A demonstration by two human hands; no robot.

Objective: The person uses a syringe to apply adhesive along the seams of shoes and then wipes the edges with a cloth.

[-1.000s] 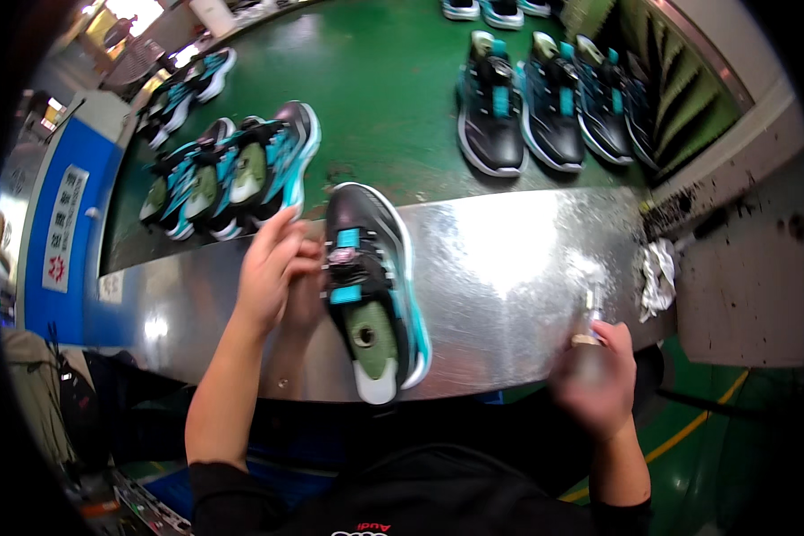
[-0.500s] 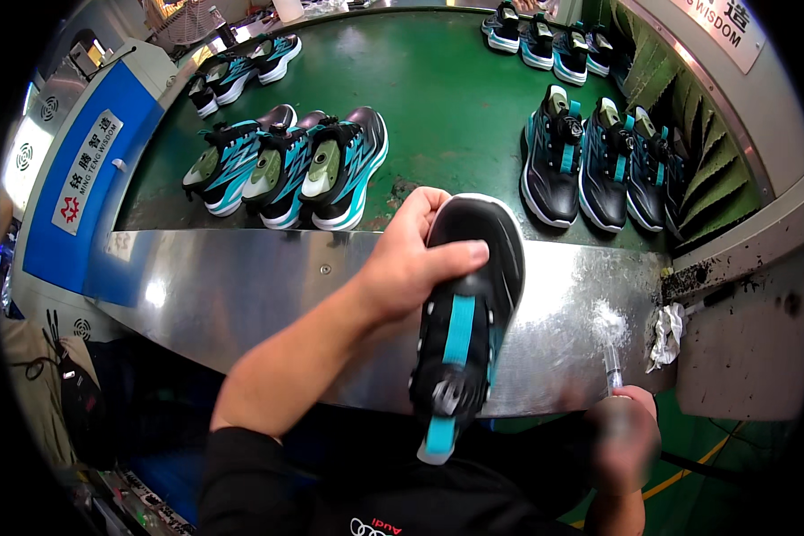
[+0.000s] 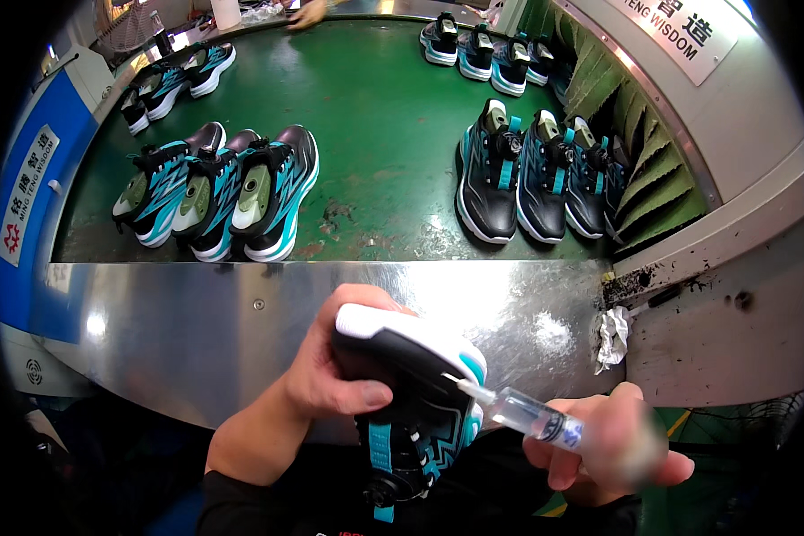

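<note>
My left hand (image 3: pixel 335 366) grips a black, teal and white sneaker (image 3: pixel 415 402) by its toe end, tilted toward me over the near edge of the shiny metal table (image 3: pixel 196 330). My right hand (image 3: pixel 612 442) holds a small clear glue bottle (image 3: pixel 527 415) with a thin nozzle. The nozzle tip touches the side of the sneaker near the white sole.
A green conveyor belt (image 3: pixel 375 116) lies beyond the metal table. Three teal sneakers (image 3: pixel 219 192) stand on its left, several dark sneakers (image 3: pixel 536 174) on its right, more pairs farther back. A crumpled white rag (image 3: pixel 612 335) lies at the table's right end. Another person's hand (image 3: pixel 308 13) shows at the far edge.
My left hand has pulled the sneaker closer and turned it on its side. My right hand has risen with the bottle and brought its nozzle to the shoe.
</note>
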